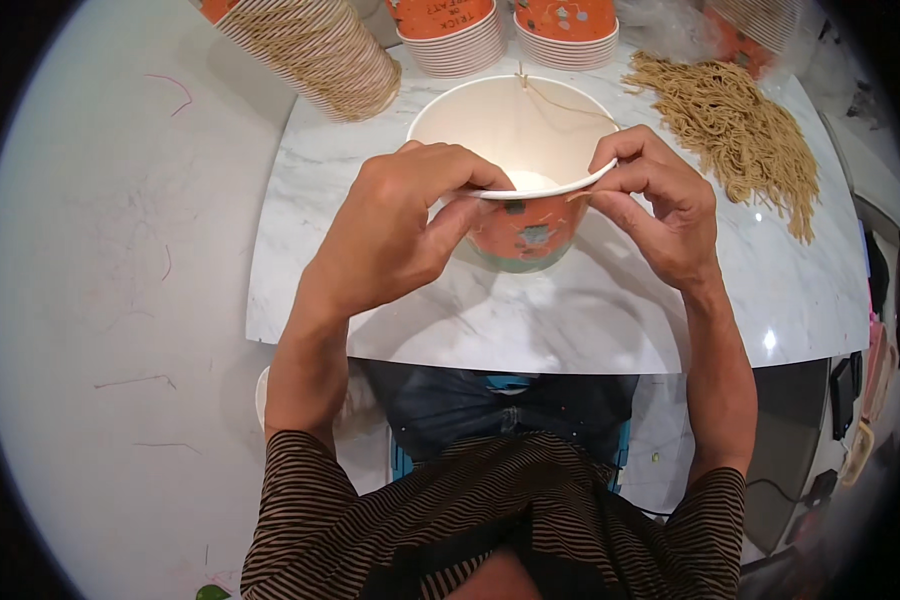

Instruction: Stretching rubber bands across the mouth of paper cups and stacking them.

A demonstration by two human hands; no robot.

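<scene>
The left hand (395,210) pinches the near rim of the bucket (530,235), thumb outside; the right hand (665,205) pinches the rim farther right. The bucket is between them, over the table (790,290) — a cord (570,103) hangs from its far rim. Loose strands (735,120) lie to the right — stacks (455,50) stand behind.

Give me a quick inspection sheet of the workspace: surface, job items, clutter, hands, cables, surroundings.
Surface: pale marbled table, curved edge; no spills seen.
Job items: orange bucket, white inside, in front of the person; tan cord at its far rim; cord pile to the right.
Clutter: bucket stacks along the far side; clear plastic at far right.
Hands: left hand and right hand both pinch the near rim.
Cables: dark cable below the table, right.
Surroundings: pale wall at left, with scribbles.
</scene>
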